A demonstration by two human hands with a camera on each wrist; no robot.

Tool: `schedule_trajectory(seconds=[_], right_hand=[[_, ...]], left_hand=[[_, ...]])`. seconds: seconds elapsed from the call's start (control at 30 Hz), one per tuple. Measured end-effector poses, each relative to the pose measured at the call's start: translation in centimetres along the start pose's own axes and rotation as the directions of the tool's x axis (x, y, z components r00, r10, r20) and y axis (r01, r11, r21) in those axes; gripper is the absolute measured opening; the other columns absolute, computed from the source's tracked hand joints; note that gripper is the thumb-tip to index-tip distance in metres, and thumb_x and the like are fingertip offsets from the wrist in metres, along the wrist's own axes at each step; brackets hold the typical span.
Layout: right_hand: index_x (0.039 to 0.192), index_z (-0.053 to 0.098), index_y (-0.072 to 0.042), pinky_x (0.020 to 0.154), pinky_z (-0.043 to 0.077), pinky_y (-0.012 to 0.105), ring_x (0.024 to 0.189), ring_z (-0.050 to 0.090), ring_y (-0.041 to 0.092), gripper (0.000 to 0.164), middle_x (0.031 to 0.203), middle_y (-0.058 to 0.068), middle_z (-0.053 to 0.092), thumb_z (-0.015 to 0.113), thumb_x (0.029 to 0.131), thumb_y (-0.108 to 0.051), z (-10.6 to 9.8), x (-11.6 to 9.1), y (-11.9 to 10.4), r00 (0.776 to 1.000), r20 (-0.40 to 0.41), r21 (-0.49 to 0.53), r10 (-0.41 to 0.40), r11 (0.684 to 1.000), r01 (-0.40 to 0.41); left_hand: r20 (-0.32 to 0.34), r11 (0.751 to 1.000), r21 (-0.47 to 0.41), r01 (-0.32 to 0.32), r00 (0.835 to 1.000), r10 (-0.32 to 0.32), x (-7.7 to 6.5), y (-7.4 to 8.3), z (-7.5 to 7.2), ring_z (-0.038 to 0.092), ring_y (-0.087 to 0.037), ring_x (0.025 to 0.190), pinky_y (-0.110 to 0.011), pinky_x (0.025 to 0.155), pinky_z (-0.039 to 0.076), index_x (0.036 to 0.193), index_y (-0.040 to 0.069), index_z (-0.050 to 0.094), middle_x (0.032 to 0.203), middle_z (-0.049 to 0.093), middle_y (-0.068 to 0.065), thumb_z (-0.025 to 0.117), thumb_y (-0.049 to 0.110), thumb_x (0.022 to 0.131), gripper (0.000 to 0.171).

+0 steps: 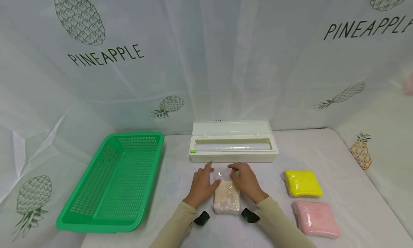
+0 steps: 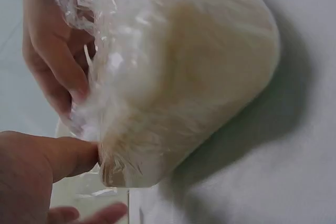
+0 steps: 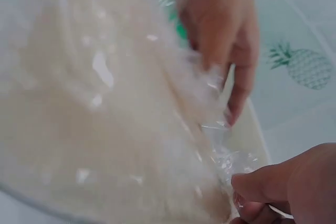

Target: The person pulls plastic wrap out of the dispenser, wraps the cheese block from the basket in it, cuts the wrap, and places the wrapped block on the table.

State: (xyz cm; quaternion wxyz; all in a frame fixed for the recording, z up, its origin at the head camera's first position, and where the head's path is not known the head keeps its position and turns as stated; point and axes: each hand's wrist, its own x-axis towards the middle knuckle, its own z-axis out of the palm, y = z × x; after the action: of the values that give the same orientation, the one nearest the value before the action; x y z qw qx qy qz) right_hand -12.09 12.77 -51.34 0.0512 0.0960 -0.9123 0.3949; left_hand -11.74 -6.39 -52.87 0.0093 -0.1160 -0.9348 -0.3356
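A cream-coloured block in clear cling film lies on the table between the two hands. Loose film bunches at its far end. My left hand is at the left far corner; in the left wrist view its straight thumb touches the wrapped block, with the fingers spread apart from it. At the right far corner, my right hand pinches the cling film between thumb and curled fingers, seen in the right wrist view.
Just beyond the hands stands a white cling film dispenser, lid raised, roll inside. A green plastic basket is at left. Two wrapped blocks, yellow and pink, lie at right. A pineapple-print curtain hangs behind.
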Motion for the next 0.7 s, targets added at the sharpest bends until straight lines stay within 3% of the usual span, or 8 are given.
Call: schedule_trajectory(seconds=[0.1, 0.17, 0.23, 0.3, 0.43, 0.57, 0.63, 0.7], right_hand=[[0.102, 0.078, -0.003, 0.086, 0.049, 0.043, 0.091, 0.060, 0.025, 0.019, 0.086, 0.000, 0.067, 0.073, 0.089, 0.010, -0.7, -0.8, 0.1, 0.999, -0.012, 0.070, -0.035, 0.997, 0.036], [0.096, 0.078, -0.007, 0.087, 0.049, 0.043, 0.094, 0.060, 0.027, 0.020, 0.090, 0.000, 0.068, 0.075, 0.088, 0.012, -1.1, -1.4, 0.2, 0.996, -0.020, 0.079, -0.083, 0.993, 0.084], [0.093, 0.076, -0.010, 0.089, 0.050, 0.044, 0.098, 0.060, 0.027, 0.024, 0.097, 0.000, 0.068, 0.077, 0.085, 0.013, -1.4, -2.1, 0.4, 0.987, -0.026, 0.062, -0.156, 0.986, 0.157], [0.093, 0.075, -0.014, 0.092, 0.053, 0.044, 0.105, 0.062, 0.026, 0.028, 0.106, 0.000, 0.070, 0.079, 0.084, 0.013, -1.7, -2.8, 0.6, 0.973, -0.016, 0.026, -0.229, 0.973, 0.230], [0.101, 0.075, -0.015, 0.100, 0.054, 0.049, 0.119, 0.063, 0.026, 0.026, 0.120, 0.001, 0.073, 0.082, 0.086, 0.005, -2.3, -4.2, 1.0, 0.930, 0.043, -0.089, -0.366, 0.926, 0.368], [0.118, 0.076, -0.011, 0.103, 0.053, 0.051, 0.125, 0.062, 0.028, 0.030, 0.124, 0.000, 0.075, 0.083, 0.089, -0.011, -2.9, -5.3, 1.4, 0.887, 0.120, -0.221, -0.445, 0.859, 0.461], [0.125, 0.076, -0.012, 0.104, 0.052, 0.052, 0.128, 0.061, 0.030, 0.037, 0.129, 0.000, 0.074, 0.084, 0.090, -0.021, -3.0, -5.7, 1.5, 0.872, 0.155, -0.267, -0.464, 0.830, 0.489], [0.129, 0.075, -0.014, 0.105, 0.051, 0.053, 0.130, 0.059, 0.032, 0.044, 0.134, 0.001, 0.072, 0.083, 0.091, -0.034, -3.1, -6.1, 1.7, 0.864, 0.186, -0.294, -0.467, 0.813, 0.502]], left_hand=[[0.012, 0.998, -0.058, -0.036, 0.999, 0.036, 0.0, -0.2, 0.1, 0.063, -0.032, 0.111, -0.053, 0.101, 0.045, 0.147, 0.000, 0.053, 0.118, 0.074, -0.008, 0.081, 0.012, 0.093, 0.062], [0.006, 0.992, -0.075, -0.104, 0.994, 0.105, -0.1, -0.4, 0.1, 0.063, -0.026, 0.106, -0.049, 0.098, 0.044, 0.137, 0.005, 0.062, 0.111, 0.075, -0.003, 0.081, 0.009, 0.092, 0.049], [-0.003, 0.979, -0.080, -0.190, 0.982, 0.190, -0.2, -0.7, 0.0, 0.062, -0.020, 0.102, -0.045, 0.096, 0.043, 0.123, 0.009, 0.071, 0.105, 0.075, 0.000, 0.081, 0.006, 0.092, 0.033], [-0.016, 0.956, -0.061, -0.286, 0.958, 0.286, -0.4, -0.9, -0.2, 0.062, -0.017, 0.100, -0.042, 0.094, 0.043, 0.109, 0.014, 0.075, 0.103, 0.074, 0.003, 0.082, 0.004, 0.090, 0.022], [-0.032, 0.886, 0.049, -0.460, 0.886, 0.462, -1.3, -1.2, -1.1, 0.063, -0.016, 0.104, -0.041, 0.094, 0.047, 0.101, 0.016, 0.079, 0.106, 0.073, 0.005, 0.083, 0.004, 0.089, 0.018], [0.032, 0.786, 0.235, -0.571, 0.813, 0.581, -2.6, -1.4, -2.0, 0.063, -0.017, 0.113, -0.041, 0.101, 0.049, 0.116, 0.019, 0.080, 0.119, 0.074, 0.007, 0.083, 0.018, 0.092, 0.025], [0.100, 0.737, 0.315, -0.599, 0.793, 0.602, -3.3, -1.4, -2.4, 0.063, -0.018, 0.119, -0.042, 0.104, 0.049, 0.125, 0.022, 0.078, 0.130, 0.073, 0.006, 0.082, 0.031, 0.093, 0.034], [0.167, 0.700, 0.371, -0.610, 0.786, 0.596, -4.0, -1.3, -2.5, 0.061, -0.019, 0.125, -0.042, 0.106, 0.048, 0.132, 0.024, 0.075, 0.141, 0.068, 0.004, 0.078, 0.044, 0.095, 0.042]])
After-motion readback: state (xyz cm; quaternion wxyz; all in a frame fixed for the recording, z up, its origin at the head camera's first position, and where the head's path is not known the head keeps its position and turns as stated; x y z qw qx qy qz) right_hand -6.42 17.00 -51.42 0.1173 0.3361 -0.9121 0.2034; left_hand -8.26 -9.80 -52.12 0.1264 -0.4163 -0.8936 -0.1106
